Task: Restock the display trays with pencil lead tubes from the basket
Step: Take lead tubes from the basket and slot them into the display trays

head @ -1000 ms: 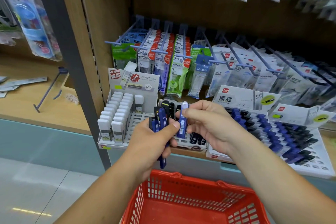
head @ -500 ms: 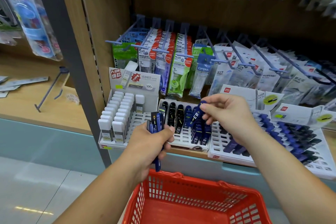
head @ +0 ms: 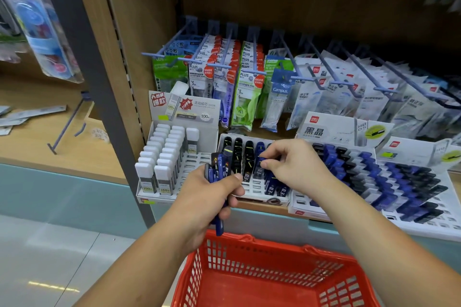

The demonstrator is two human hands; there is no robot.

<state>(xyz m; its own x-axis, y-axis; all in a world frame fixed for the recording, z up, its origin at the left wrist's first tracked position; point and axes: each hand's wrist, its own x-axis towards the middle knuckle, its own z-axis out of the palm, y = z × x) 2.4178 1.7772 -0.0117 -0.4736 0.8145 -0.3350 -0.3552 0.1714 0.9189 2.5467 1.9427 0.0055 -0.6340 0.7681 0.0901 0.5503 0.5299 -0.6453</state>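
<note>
My left hand [head: 212,197] grips a bundle of blue pencil lead tubes [head: 219,172] upright, just in front of the shelf edge. My right hand [head: 291,167] reaches over the middle display tray [head: 254,188], its thumb and fingers pinched on a blue lead tube [head: 262,161] standing among the tray's black and blue tubes. Below my arms hangs the red basket [head: 274,271]; its visible floor shows no tubes. A second tray [head: 444,214] to the right holds many blue and black tubes.
A tray of white lead cases [head: 159,157] stands left of the middle tray. Correction tape packets hang on blue pegs [head: 249,77] behind the trays. A grey upright post [head: 99,97] separates this bay from the wooden shelf at the left.
My right hand carried one blue tube from beside my left hand over to the middle tray and lowered it among the standing tubes. My left hand stayed in place with its bundle.
</note>
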